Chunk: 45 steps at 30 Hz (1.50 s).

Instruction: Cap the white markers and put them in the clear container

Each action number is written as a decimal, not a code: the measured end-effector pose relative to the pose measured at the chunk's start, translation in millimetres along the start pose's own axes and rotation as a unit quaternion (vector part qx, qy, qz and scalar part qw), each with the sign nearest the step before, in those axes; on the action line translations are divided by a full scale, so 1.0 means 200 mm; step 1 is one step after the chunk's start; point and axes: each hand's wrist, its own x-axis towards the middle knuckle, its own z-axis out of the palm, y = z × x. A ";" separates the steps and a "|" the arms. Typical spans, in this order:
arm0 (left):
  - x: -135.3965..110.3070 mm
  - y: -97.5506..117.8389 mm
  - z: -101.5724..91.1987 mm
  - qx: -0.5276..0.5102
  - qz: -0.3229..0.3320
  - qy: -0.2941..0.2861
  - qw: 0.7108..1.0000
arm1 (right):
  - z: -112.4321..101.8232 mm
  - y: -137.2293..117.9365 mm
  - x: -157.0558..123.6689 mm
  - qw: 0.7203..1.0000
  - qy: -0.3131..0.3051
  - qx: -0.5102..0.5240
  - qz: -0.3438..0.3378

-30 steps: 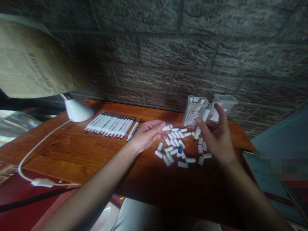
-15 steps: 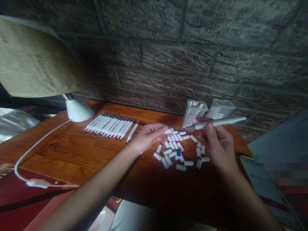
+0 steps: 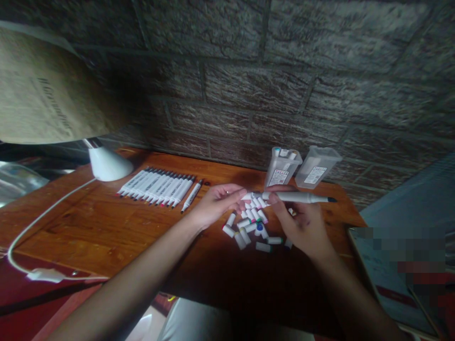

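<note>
Fingers of the right hand (image 3: 302,227) closed around a white marker (image 3: 298,197), held level above the wooden table (image 3: 106,222) with its dark tip pointing to the right. Thumb and fingertips of the left hand (image 3: 216,204) pinched a white cap (image 3: 249,195), which sat just beside the marker's left end; whether the two touched could not be told. Below both hands lay a loose pile of caps (image 3: 249,225), white with coloured ends and partly hidden by the right hand. Two clear plastic cases (image 3: 282,166) stood tilted near the brick wall (image 3: 249,71), just behind the hands; the left case showed a few ends at its mouth. To the left, well apart from the pile, a row of markers (image 3: 156,186) lay side by side, with a single marker (image 3: 192,195) just beside its right end. A white lamp base (image 3: 106,163) stood at the row's far left, its cord (image 3: 42,218) trailing across the table toward the near edge.
</note>
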 end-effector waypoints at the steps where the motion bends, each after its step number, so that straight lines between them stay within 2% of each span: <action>1: 0.00 0.00 0.00 0.002 0.003 -0.002 1.000 | 0.00 0.00 0.00 1.000 -0.009 -0.005 -0.001; 7: 0.00 -0.01 -0.01 0.012 0.010 -0.011 1.000 | 0.02 -0.01 -0.01 0.998 -0.047 -0.024 -0.018; 10: 0.00 -0.02 -0.01 0.031 0.011 -0.016 0.999 | 0.00 -0.01 0.00 0.995 -0.048 -0.073 -0.049; 13: 0.01 -0.03 -0.01 0.021 0.006 -0.018 1.000 | -0.07 0.02 0.03 0.982 0.015 -0.174 -0.068; 17: 0.01 -0.03 -0.01 -0.013 0.011 -0.009 1.000 | -0.16 0.10 0.07 0.966 0.104 -0.235 0.020; 19: 0.01 -0.02 -0.01 -0.024 0.014 -0.007 1.000 | -0.16 0.11 0.07 0.967 0.121 -0.221 0.040; 24: 0.00 -0.01 0.00 -0.025 0.011 -0.016 0.999 | -0.10 0.08 0.04 0.983 0.091 -0.157 0.030; 27: 0.00 -0.01 0.01 -0.036 0.015 -0.017 0.999 | -0.08 0.08 0.03 0.987 0.098 -0.119 0.044; 33: 0.00 -0.02 0.00 -0.047 -0.004 -0.015 0.999 | -0.08 0.10 0.05 0.985 0.142 -0.038 0.084; 38: 0.00 -0.02 0.00 -0.045 -0.007 -0.019 0.999 | -0.06 0.08 0.06 0.979 0.150 0.035 0.136; 45: 0.00 -0.01 0.00 -0.060 -0.011 -0.018 0.998 | -0.06 0.09 0.07 0.969 0.157 0.081 0.175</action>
